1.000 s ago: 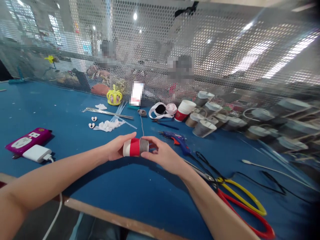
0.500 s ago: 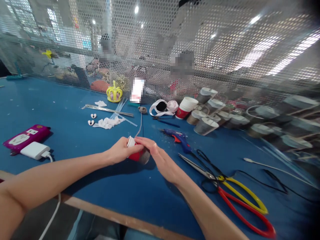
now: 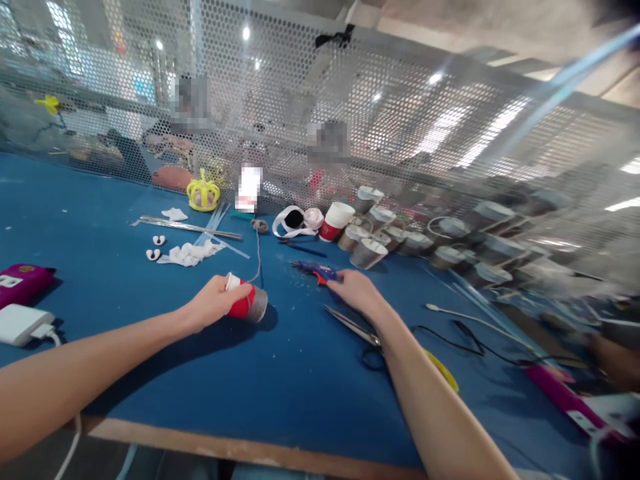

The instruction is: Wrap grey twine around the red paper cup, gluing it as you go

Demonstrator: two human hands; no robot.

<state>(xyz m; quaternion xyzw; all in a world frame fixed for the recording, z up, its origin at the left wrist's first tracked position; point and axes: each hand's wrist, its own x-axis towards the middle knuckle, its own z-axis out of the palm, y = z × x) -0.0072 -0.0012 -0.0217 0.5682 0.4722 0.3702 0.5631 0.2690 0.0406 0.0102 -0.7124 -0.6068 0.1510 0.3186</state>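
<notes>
My left hand point(image 3: 209, 303) is closed around a red and white paper cup point(image 3: 242, 305), tilted on its side just above the blue table. Grey yarn point(image 3: 259, 306) wraps the cup's base end, and a strand runs back to a small yarn bundle point(image 3: 260, 227). On the right, my right hand point(image 3: 359, 292) has its fingers closed round the handle of a blue glue gun point(image 3: 314, 268), whose nozzle points left. Scissors point(image 3: 353, 325) lie below that hand, their handles partly hidden by my forearm.
Several yarn-wrapped cups point(image 3: 369, 253) stand at the back right, beside stacked paper cups point(image 3: 337, 220). A yellow crown-shaped piece point(image 3: 203, 193), metal rods point(image 3: 190, 227) and crumpled white tissue point(image 3: 190, 253) lie at the back left. A perforated metal screen point(image 3: 280, 87) rises behind the table.
My right hand has left the cup and moved right onto the glue gun. The left hand keeps hold of the cup, whose grey-wrapped end now shows. The view has swung to the right.
</notes>
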